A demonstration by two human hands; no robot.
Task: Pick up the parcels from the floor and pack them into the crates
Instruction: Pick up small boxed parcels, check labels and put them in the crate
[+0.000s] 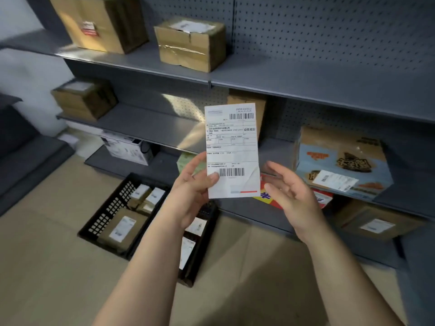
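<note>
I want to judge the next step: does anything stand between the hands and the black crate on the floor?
Nothing visible blocks the way down to the black crate. But the left hand pinches a paper label, so it is not free; the right hand is open and holds nothing.

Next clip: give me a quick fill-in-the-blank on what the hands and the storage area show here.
1. The left hand pinches the shipping label, thumb beside its lower ____.
2. The right hand is open beside the label and holds ____.
3. The black crate holding parcels sits on the ____.
4. On the top shelf stand ____ cardboard boxes.

Missing words: barcode; nothing; floor; two.
</note>
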